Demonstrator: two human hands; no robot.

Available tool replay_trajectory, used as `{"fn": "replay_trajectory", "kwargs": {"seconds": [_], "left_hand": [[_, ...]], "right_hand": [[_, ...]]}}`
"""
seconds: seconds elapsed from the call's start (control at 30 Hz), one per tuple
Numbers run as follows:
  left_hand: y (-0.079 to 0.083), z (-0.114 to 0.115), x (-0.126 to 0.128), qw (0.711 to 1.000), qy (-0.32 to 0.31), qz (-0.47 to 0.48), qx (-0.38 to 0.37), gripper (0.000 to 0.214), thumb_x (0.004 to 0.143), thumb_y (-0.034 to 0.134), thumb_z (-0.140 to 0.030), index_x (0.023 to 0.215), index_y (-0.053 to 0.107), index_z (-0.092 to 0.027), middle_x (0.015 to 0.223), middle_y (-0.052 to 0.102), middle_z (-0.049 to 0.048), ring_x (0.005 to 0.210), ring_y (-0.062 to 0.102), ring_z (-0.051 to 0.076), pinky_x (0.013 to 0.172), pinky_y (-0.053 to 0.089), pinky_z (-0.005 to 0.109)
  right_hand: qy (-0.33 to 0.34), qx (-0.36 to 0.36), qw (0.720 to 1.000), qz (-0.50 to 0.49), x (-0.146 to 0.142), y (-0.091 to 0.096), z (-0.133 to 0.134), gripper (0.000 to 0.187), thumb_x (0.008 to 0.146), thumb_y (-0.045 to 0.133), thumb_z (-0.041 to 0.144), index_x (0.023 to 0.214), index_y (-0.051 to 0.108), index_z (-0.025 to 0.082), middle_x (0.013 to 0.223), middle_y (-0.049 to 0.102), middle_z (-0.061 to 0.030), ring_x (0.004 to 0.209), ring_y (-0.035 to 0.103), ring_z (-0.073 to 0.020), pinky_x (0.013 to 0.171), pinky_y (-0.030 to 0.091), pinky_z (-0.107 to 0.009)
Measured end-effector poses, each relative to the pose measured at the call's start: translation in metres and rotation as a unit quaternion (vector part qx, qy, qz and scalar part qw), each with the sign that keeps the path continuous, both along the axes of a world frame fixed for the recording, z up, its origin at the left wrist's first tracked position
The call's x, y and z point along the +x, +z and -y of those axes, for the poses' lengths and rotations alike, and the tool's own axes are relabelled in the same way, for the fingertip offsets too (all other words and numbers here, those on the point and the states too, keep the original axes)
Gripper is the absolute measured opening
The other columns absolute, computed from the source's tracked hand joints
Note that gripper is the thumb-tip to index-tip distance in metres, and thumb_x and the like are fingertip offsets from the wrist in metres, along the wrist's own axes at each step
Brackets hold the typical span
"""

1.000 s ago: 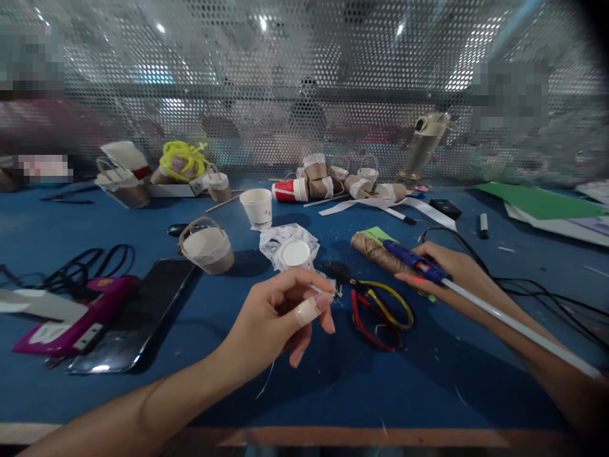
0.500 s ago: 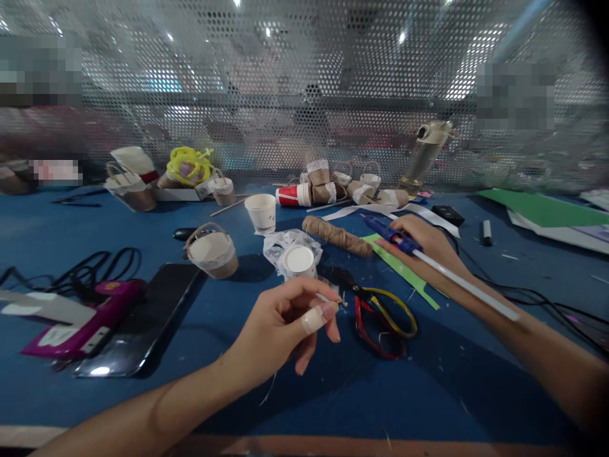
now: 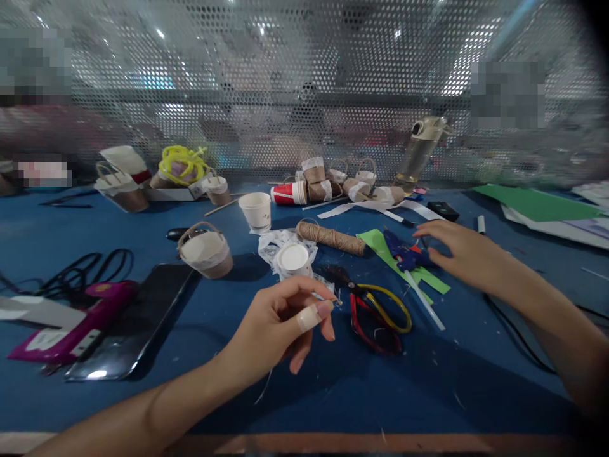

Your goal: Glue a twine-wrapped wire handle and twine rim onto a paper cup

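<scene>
My left hand [image 3: 288,324], a bandage round its thumb, pinches a small brownish piece [image 3: 337,301] between thumb and forefinger; its kind is too small to make out. Just beyond the fingers, an upside-down paper cup [image 3: 293,259] stands by crumpled white lace [image 3: 269,249]. My right hand [image 3: 445,247] is open beside a blue glue gun [image 3: 405,251], which lies on green paper strips [image 3: 375,243] with a white glue stick [image 3: 425,300] sticking out of it. Between the hands lie scissors [image 3: 380,311] with red and yellow handles. A roll of twine [image 3: 330,237] rests behind them.
A small twine-handled bucket [image 3: 208,254], phone [image 3: 136,320] and purple power strip [image 3: 90,324] are on the left. Paper cups [image 3: 255,211], several small buckets [image 3: 318,181] and a bottle [image 3: 421,152] stand farther back, before a perforated metal screen [image 3: 285,76]. Green sheets [image 3: 537,202] lie at right.
The glue gun, held in my right hand before, now lies on the green paper. My right hand has let go and drawn slightly right. My left hand keeps its pinch.
</scene>
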State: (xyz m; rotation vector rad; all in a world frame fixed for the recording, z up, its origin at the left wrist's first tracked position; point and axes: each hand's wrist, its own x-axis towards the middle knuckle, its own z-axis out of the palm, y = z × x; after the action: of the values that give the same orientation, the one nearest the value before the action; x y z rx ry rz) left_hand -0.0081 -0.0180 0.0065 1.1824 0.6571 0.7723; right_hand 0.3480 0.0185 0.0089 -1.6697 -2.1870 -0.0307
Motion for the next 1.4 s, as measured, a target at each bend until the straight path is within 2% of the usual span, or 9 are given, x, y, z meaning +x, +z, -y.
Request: {"fn": "replay_trajectory", "kwargs": {"seconds": [0.1,0.17,0.23,0.33,0.4,0.57,0.77,1.17,1.4], "left_hand": [[0.0,0.0,0.001,1.0,-0.003,-0.01,-0.006,0.013,0.092,0.066,-0.029,0.096,0.063,-0.016,0.067,0.071,-0.0004,0.029,0.051,0.002,0.029,0.033,0.007],[0.0,0.0,0.002,1.0,-0.011,-0.016,-0.01,0.014,0.092,0.066,-0.029,0.095,0.063,-0.016,0.067,0.071,0.0,0.028,0.05,0.002,0.027,0.03,0.008],[0.0,0.0,0.002,0.999,-0.03,-0.018,-0.02,0.014,0.092,0.066,-0.03,0.094,0.063,-0.016,0.066,0.071,0.0,0.028,0.049,0.002,0.027,0.026,0.007],[0.001,0.0,0.002,0.997,-0.065,-0.007,-0.045,0.014,0.092,0.066,-0.03,0.094,0.063,-0.016,0.065,0.071,-0.0003,0.027,0.048,0.002,0.026,0.023,0.007],[0.0,-0.001,0.002,0.994,-0.084,-0.002,-0.07,0.015,0.092,0.066,-0.031,0.094,0.063,-0.016,0.064,0.071,-0.0002,0.026,0.047,0.002,0.025,0.022,0.008],[-0.003,-0.004,0.004,0.985,-0.115,-0.001,-0.129,0.015,0.09,0.068,-0.029,0.095,0.063,-0.016,0.064,0.071,-0.0001,0.025,0.045,0.002,0.024,0.02,0.009],[-0.004,-0.004,0.004,0.981,-0.135,0.01,-0.135,0.011,0.09,0.067,-0.028,0.094,0.064,-0.018,0.065,0.072,-0.0006,0.026,0.045,0.002,0.024,0.02,0.008],[-0.006,-0.004,0.004,0.98,-0.142,0.007,-0.138,0.012,0.09,0.068,-0.027,0.094,0.063,-0.017,0.066,0.073,0.0001,0.026,0.046,0.002,0.024,0.02,0.008],[-0.007,-0.004,0.004,0.981,-0.15,0.014,-0.125,0.008,0.092,0.066,-0.024,0.094,0.063,-0.017,0.067,0.074,0.0003,0.026,0.048,0.001,0.025,0.024,0.005]], "right_hand": [[0.019,0.035,0.998,-0.039,-0.045,0.015,0.019,0.022,0.094,0.052,0.028,0.109,0.067,0.024,0.111,0.072,-0.0082,0.099,0.069,-0.0261,0.08,0.052,-0.038],[0.087,0.043,0.991,-0.089,-0.077,0.02,0.031,0.015,0.094,0.055,0.022,0.101,0.069,0.023,0.101,0.075,-0.0057,0.089,0.071,-0.0224,0.076,0.053,-0.033],[0.154,0.059,0.979,-0.123,-0.103,0.02,0.038,0.012,0.094,0.058,0.021,0.099,0.068,0.024,0.095,0.076,-0.0039,0.086,0.071,-0.0199,0.077,0.053,-0.031],[0.239,0.054,0.956,-0.159,-0.123,0.012,0.041,0.008,0.093,0.062,0.021,0.095,0.069,0.023,0.087,0.076,-0.0019,0.081,0.071,-0.017,0.073,0.053,-0.027],[0.269,0.055,0.942,-0.194,-0.127,0.006,0.04,0.007,0.093,0.063,0.022,0.094,0.07,0.022,0.084,0.076,-0.0015,0.078,0.071,-0.0158,0.071,0.052,-0.026],[0.287,0.057,0.911,-0.291,-0.126,-0.004,0.04,0.005,0.088,0.07,0.024,0.092,0.072,0.021,0.082,0.076,-0.0022,0.076,0.071,-0.0156,0.07,0.053,-0.026],[0.338,0.06,0.877,-0.336,-0.129,-0.007,0.043,0.01,0.088,0.07,0.019,0.097,0.075,0.02,0.081,0.077,-0.0041,0.072,0.07,-0.0155,0.067,0.054,-0.027],[0.341,0.033,0.861,-0.375,-0.13,-0.012,0.044,0.012,0.086,0.073,0.021,0.096,0.079,0.023,0.075,0.076,-0.0037,0.07,0.07,-0.0172,0.065,0.055,-0.028],[0.333,0.006,0.839,-0.43,-0.133,-0.016,0.047,0.013,0.081,0.077,0.018,0.094,0.079,0.019,0.076,0.076,-0.0055,0.07,0.07,-0.0179,0.067,0.056,-0.031]]}}
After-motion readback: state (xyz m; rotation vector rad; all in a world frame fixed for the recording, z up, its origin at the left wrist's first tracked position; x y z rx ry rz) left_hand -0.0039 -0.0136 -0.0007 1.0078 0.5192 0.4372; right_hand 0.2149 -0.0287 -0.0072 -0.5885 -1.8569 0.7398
